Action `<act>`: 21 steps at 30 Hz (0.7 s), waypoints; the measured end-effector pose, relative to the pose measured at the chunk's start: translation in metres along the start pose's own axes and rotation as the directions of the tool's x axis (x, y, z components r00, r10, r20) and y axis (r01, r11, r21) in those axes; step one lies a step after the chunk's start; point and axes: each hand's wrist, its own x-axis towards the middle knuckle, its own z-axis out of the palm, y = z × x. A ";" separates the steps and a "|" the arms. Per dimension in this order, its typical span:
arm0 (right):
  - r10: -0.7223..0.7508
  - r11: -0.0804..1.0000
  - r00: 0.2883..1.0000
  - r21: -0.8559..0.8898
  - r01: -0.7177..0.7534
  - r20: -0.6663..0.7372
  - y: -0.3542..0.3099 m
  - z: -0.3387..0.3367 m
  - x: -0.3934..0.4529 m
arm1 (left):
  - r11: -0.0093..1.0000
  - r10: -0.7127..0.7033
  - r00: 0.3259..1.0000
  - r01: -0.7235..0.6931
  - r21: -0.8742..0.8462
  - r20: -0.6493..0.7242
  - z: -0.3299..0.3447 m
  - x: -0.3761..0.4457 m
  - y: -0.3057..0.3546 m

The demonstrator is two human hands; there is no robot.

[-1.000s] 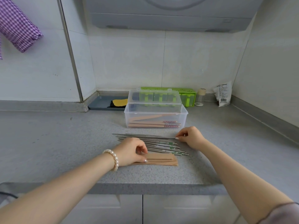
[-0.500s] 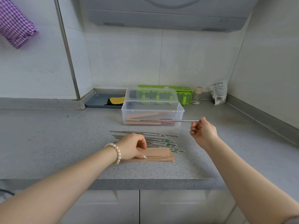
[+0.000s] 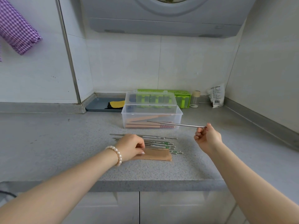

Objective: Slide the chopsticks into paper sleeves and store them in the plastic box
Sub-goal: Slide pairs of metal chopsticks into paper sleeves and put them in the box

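The right hand (image 3: 207, 138) is pinching one chopstick (image 3: 176, 124) by its end (it could tip); the left hand (image 3: 131, 147), fingers curled, is gripping the sleeves (image 3: 157, 155), possibly dragging several.

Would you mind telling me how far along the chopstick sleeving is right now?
Done: a few sleeved chopsticks lie in the plastic box. In hand: the right hand pinches bare chopsticks; the left hand grips the paper sleeves. Left: the loose pile on the counter.

The left hand (image 3: 131, 147) perhaps hides sleeve (image 3: 157, 155) ends.
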 end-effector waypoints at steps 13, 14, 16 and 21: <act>0.014 0.999 1.000 0.034 -0.013 -0.011 -0.006 -0.002 -0.009 | 0.985 -0.038 0.988 0.062 -0.159 0.153 -0.012 0.016 -0.005; 0.018 0.999 1.000 0.039 -0.017 -0.011 -0.006 -0.002 -0.010 | 0.988 -0.034 0.988 0.055 -0.143 0.149 -0.011 0.016 -0.005; 0.028 0.998 1.000 0.048 -0.028 -0.012 -0.006 -0.003 -0.012 | 0.992 -0.037 0.991 0.052 -0.115 0.130 -0.009 0.017 -0.004; 0.041 0.997 0.999 0.068 -0.039 -0.021 -0.005 -0.004 -0.014 | 0.996 -0.051 0.995 0.057 -0.066 0.082 -0.010 0.020 -0.004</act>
